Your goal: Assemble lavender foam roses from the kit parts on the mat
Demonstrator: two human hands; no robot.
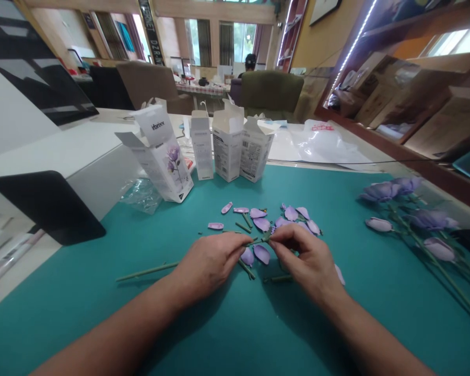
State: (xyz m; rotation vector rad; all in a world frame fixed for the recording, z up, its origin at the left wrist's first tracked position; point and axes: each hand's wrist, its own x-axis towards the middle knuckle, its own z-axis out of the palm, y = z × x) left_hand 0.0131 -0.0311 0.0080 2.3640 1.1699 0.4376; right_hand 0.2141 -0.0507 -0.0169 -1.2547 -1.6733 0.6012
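Note:
My left hand (215, 259) is closed around a thin green flower stem (151, 271), whose long end sticks out to the left over the mat. Its tip points toward my right hand (307, 256), which pinches a small green piece (267, 237) at the stem's upper end. Whether the two parts are joined, I cannot tell. Loose lilac petals (261, 254) lie beneath and behind my fingers. Short green stem pieces (243, 227) are scattered among them. Pink oblong parts (215, 226) rest just beyond my left hand.
A teal mat (149, 324) covers the table. Finished purple flowers (379, 192) on long stems lie at the right. Several white boxes (203, 151) stand at the back, beside a crumpled clear bag (141, 196). A black tablet-like panel (49, 206) leans at the left. A person (250, 62) sits far behind.

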